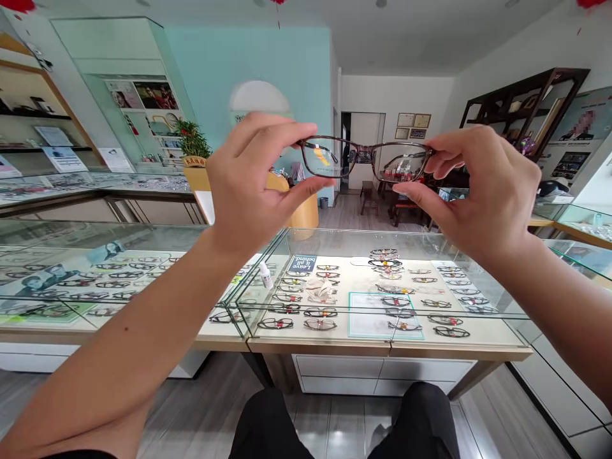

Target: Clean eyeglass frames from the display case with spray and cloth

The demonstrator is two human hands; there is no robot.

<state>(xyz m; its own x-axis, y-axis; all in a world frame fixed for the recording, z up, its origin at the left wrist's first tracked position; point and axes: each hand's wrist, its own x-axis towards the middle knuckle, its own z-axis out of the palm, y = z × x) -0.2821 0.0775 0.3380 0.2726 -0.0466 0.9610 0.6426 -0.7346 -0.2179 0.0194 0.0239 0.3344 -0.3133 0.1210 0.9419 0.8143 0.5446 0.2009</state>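
Held up at eye height are eyeglasses with a dark brown frame and clear lenses; a yellow sticker shows on the left lens. My left hand grips the left end of the frame, thumb below and fingers above. At the opposite end, my right hand pinches the frame near the hinge, its thumb under the rim. The folded temples can be seen through the lenses. Below the hands, a glass display case holds rows of eyeglasses. On its glass top are a small white bottle and a crumpled pale cloth.
More glass cases run along the left, and another counter stands at right. Behind are a rounded wooden desk, a potted plant, a stool and dark shelving. My knees are close to the case front.
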